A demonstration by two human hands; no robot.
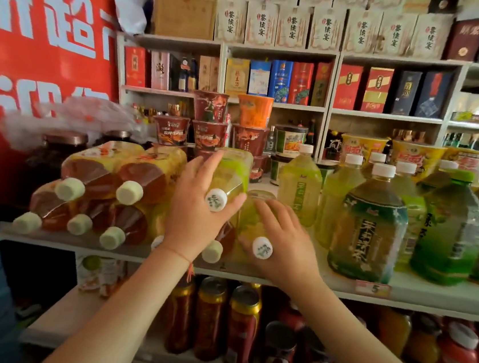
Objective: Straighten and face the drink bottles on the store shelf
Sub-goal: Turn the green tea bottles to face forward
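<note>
Your left hand [196, 206] lies over the neck of a yellow-green tea bottle [230, 174] lying on its side atop the stack, fingers wrapped around it, its white cap [216, 199] poking out between them. Your right hand [282, 243] grips a second lying green tea bottle [254, 210] just below, cap [262, 247] between the fingers. Both lie on the white shelf [428, 295], between stacked amber tea bottles [106, 184] and upright green tea bottles [369, 223].
</note>
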